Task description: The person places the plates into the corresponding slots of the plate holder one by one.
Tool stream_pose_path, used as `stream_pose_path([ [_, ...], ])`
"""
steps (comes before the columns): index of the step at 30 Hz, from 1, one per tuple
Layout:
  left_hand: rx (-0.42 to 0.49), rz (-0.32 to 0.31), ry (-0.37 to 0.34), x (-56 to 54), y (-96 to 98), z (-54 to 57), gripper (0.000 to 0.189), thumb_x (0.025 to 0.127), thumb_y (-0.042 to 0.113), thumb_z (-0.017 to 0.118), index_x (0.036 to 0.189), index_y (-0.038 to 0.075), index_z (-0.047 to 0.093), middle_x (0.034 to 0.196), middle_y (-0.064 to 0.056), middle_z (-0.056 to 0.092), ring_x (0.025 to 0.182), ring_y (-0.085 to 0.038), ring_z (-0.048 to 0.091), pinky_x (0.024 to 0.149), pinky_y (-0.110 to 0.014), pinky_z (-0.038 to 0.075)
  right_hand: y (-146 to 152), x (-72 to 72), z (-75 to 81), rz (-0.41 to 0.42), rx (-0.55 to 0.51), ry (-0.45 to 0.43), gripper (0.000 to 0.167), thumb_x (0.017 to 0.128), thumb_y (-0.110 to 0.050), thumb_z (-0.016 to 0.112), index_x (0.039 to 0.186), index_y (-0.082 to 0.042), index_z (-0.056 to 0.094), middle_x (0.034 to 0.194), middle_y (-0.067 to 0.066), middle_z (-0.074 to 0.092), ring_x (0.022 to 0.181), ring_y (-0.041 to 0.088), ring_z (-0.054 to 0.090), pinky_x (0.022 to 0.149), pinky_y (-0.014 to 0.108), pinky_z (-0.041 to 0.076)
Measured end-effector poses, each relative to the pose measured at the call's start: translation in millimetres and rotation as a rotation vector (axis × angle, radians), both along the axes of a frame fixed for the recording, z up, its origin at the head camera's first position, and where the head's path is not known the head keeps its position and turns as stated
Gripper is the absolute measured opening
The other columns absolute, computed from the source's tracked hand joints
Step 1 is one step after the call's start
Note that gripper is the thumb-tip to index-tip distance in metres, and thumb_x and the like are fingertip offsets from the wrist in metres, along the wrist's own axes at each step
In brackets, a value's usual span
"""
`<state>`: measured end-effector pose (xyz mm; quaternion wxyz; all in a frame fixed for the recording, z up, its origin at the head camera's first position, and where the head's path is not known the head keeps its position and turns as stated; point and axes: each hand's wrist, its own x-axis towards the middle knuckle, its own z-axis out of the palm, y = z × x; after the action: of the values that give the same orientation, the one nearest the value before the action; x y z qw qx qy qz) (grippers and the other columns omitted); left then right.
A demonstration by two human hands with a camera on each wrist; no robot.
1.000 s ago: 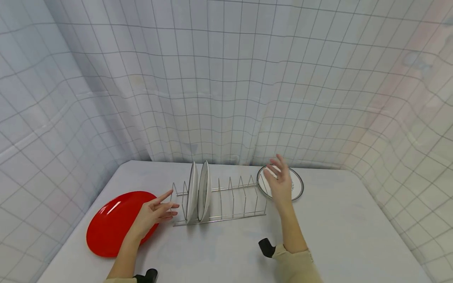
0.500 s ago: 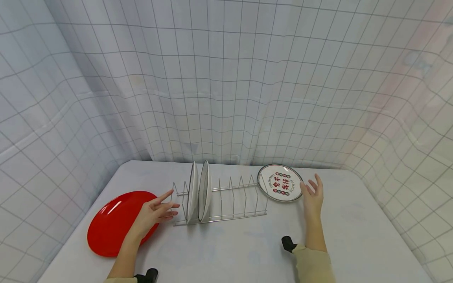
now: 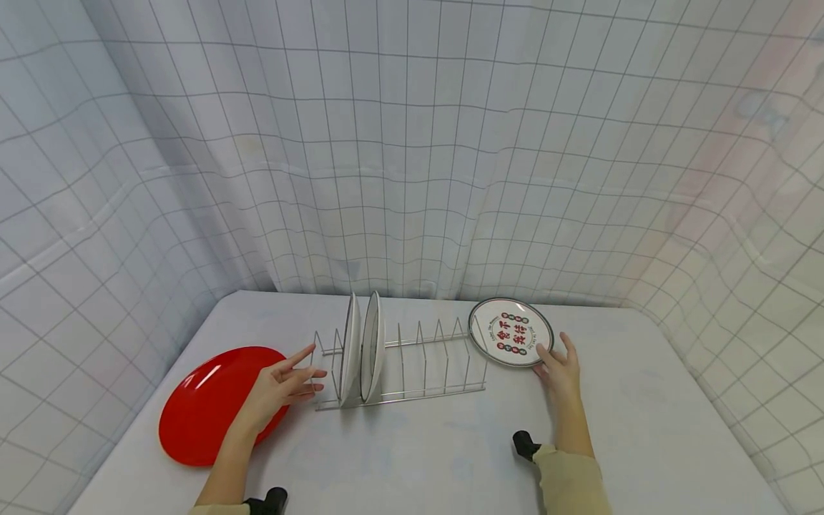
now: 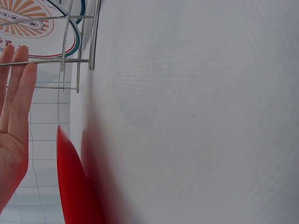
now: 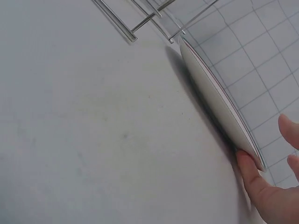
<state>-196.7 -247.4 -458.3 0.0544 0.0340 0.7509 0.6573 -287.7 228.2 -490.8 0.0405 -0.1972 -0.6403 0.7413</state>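
Note:
My left hand (image 3: 278, 390) has its fingers extended at the left end of the wire plate rack (image 3: 425, 392), over the edge of a red oval platter (image 3: 209, 404). In the left wrist view its fingertips (image 4: 19, 53) overlap a rack wire. My right hand (image 3: 561, 372) is at the lower right rim of a round white plate (image 3: 492, 336) with a dark rim and red lettering, which lies flat. One digit (image 5: 248, 163) goes under the rim in the right wrist view. The fingers above stand apart from the rim there.
Two white plates (image 3: 350, 350) stand upright in the rack's left part. The round plate lies right beside the rack's right end. Behind the white table (image 3: 412, 458) hangs a white curtain (image 3: 412, 179) with a grid pattern.
My right hand has moved right from over the round plate, uncovering its lettering, then come down and in to its lower right rim. The left hand has stayed in place.

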Motion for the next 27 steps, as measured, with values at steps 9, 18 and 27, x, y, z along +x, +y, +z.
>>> stream_pose_path([
  [9,-0.003,-0.002,0.002,0.1,-0.3,0.4,0.059,0.093,0.027,0.054,0.143,0.010,0.030,0.108,-0.017,0.065,0.093,-0.030,0.065,0.081,-0.033,0.052,-1,-5.1,-1.1,0.029,0.069,-0.006,0.077,0.085,0.001,0.058,0.147,-0.018,0.017,0.138,0.022,0.035,0.082,-0.001,0.053,0.071,0.009,0.045],
  [18,-0.004,-0.001,0.002,-0.1,-0.7,-0.5,0.058,0.093,0.026,0.054,0.143,0.010,0.030,0.109,-0.019,0.064,0.092,-0.028,0.066,0.080,-0.032,0.052,-3,-11.3,-7.0,0.018,0.093,-0.028,0.067,0.087,0.005,0.051,0.145,-0.013,0.024,0.148,0.013,0.022,0.125,0.021,0.035,0.097,0.018,0.039],
  [27,-0.002,-0.002,0.005,-0.7,-0.7,-1.2,0.057,0.093,0.027,0.054,0.143,0.011,0.031,0.113,-0.028,0.059,0.093,-0.029,0.065,0.080,-0.032,0.052,1,-3.1,-12.7,0.119,-0.174,0.068,0.065,0.093,0.008,0.034,0.148,-0.019,0.011,0.153,0.009,0.002,0.134,0.026,0.026,0.098,0.030,0.039],
])
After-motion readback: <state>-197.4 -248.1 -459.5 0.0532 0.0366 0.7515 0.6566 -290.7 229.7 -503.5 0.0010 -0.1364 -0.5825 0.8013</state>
